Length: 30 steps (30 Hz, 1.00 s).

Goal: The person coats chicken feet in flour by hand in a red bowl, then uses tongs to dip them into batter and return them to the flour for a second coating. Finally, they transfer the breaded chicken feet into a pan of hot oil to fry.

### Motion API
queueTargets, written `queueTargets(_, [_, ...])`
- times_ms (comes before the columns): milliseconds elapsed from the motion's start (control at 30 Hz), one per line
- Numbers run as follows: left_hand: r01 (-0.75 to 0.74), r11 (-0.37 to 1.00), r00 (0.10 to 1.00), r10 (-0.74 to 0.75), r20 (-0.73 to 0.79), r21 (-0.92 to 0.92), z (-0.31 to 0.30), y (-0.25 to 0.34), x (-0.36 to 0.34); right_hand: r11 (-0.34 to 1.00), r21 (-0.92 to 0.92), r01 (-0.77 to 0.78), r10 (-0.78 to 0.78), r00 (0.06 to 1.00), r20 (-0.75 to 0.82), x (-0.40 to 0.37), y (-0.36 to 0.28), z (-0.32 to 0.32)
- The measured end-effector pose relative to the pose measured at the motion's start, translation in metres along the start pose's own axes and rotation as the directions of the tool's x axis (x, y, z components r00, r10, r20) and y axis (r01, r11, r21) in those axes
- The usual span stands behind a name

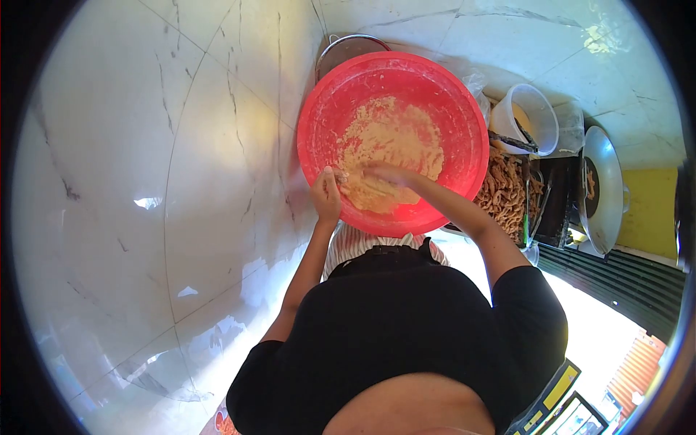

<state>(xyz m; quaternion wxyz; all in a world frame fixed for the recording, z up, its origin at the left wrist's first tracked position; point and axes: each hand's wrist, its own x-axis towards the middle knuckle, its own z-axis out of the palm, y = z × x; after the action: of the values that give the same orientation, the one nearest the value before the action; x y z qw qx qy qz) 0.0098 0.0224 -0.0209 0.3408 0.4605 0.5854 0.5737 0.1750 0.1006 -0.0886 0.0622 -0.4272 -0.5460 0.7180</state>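
Note:
A large red basin stands in front of me, with pale yellow flour spread over its bottom and dusted up its sides. At the near left edge of the basin, my left hand is closed round the rim, its fingertips floury. My right hand reaches into the near part of the flour. Motion smears its fingers, so I cannot make out whether they hold anything.
Right of the basin lies a heap of brown fried strips. Behind it stands a white plastic bucket. A wide metal wok is further right. Marbled tile wall rises close on the left.

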Motion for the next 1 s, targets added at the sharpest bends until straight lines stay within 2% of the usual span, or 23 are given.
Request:
queueTargets(67, [0.006, 1.000, 1.000, -0.006, 0.006, 0.008, 0.000, 0.001, 0.000, 0.982, -0.004, 0.189, -0.188, 0.973, -0.132, 0.001, -0.021, -0.003])
queueTargets(100, [0.000, 1.000, 1.000, 0.000, 0.015, -0.005, 0.000, 0.001, 0.000, 0.982, -0.003, 0.189, -0.188, 0.974, -0.130, 0.008, -0.026, -0.010])
queueTargets(167, [-0.006, 1.000, 1.000, 0.007, 0.024, -0.017, -0.001, 0.001, 0.001, 0.998, 0.008, 0.062, -0.060, 0.990, -0.129, 0.026, -0.036, -0.027])
queueTargets(200, [-0.009, 1.000, 1.000, 0.009, 0.028, -0.020, -0.001, 0.000, 0.001, 0.998, 0.009, 0.062, -0.060, 0.990, -0.129, 0.044, -0.025, -0.031])
queueTargets(233, [-0.012, 1.000, 0.999, 0.013, 0.033, -0.024, 0.000, 0.000, 0.001, 0.912, -0.373, 0.169, -0.308, 0.884, -0.351, 0.069, 0.001, -0.033])
queueTargets(267, [-0.012, 1.000, 0.999, 0.013, 0.036, -0.023, 0.000, 0.000, 0.001, 0.690, -0.710, 0.138, -0.584, 0.687, -0.433, 0.087, 0.017, -0.032])
queueTargets(300, [-0.011, 0.999, 1.000, 0.011, 0.021, -0.034, 0.001, 0.000, 0.001, 0.691, -0.709, 0.137, -0.583, 0.686, -0.436, 0.090, 0.022, -0.023])
queueTargets(367, [-0.009, 0.999, 1.000, 0.010, 0.007, -0.045, 0.002, 0.002, 0.002, 0.640, -0.753, 0.153, -0.581, 0.738, -0.344, 0.083, 0.033, 0.010])
queueTargets(433, [-0.007, 0.997, 1.000, 0.009, 0.015, -0.074, 0.001, 0.009, 0.002, 0.473, -0.878, 0.078, -0.477, 0.860, -0.181, 0.033, 0.004, 0.051])
queueTargets(467, [-0.005, 0.997, 1.000, 0.006, 0.013, -0.073, 0.000, 0.009, 0.002, 0.473, -0.877, 0.080, -0.476, 0.861, -0.178, 0.020, 0.003, 0.057])
queueTargets(533, [-0.022, 0.998, 0.999, 0.023, 0.025, -0.063, 0.000, 0.009, 0.001, 0.577, -0.810, 0.104, -0.211, 0.977, -0.024, -0.004, 0.012, 0.056])
queueTargets(567, [-0.017, 0.998, 1.000, 0.019, 0.025, -0.065, 0.000, 0.008, 0.000, 0.578, -0.810, 0.101, -0.206, 0.978, -0.024, -0.013, 0.020, 0.051])
queueTargets(633, [0.000, 1.000, 1.000, 0.000, 0.020, -0.008, -0.001, 0.006, 0.000, 0.611, -0.787, 0.085, -0.064, 0.996, 0.058, -0.029, 0.032, 0.040])
queueTargets(667, [-0.001, 1.000, 1.000, 0.002, 0.018, -0.009, -0.001, 0.005, 0.001, 0.609, -0.788, 0.086, -0.065, 0.996, 0.058, -0.034, 0.032, 0.038])
queueTargets(733, [-0.003, 1.000, 1.000, 0.003, 0.018, -0.023, -0.001, 0.006, 0.002, 0.699, -0.707, -0.106, 0.209, 0.976, 0.060, -0.049, 0.015, 0.034])
queueTargets(767, [-0.004, 1.000, 1.000, 0.004, 0.022, -0.027, -0.001, 0.005, 0.002, 0.699, -0.707, -0.110, 0.209, 0.976, 0.055, -0.050, 0.009, 0.032])
queueTargets(833, [-0.007, 1.000, 1.000, 0.007, 0.004, -0.006, -0.001, 0.003, 0.002, 0.852, -0.477, -0.217, 0.323, 0.934, 0.152, -0.048, -0.005, 0.022])
queueTargets(967, [0.037, 0.999, 0.996, -0.036, 0.076, -0.010, -0.002, 0.001, 0.005, 0.928, -0.340, -0.153, 0.225, 0.957, 0.183, -0.051, -0.033, -0.006])
queueTargets(1000, [0.061, 0.996, 0.991, -0.068, 0.118, 0.066, -0.002, 0.004, 0.007, 0.960, -0.260, -0.107, 0.136, 0.986, 0.093, -0.059, -0.042, -0.010])
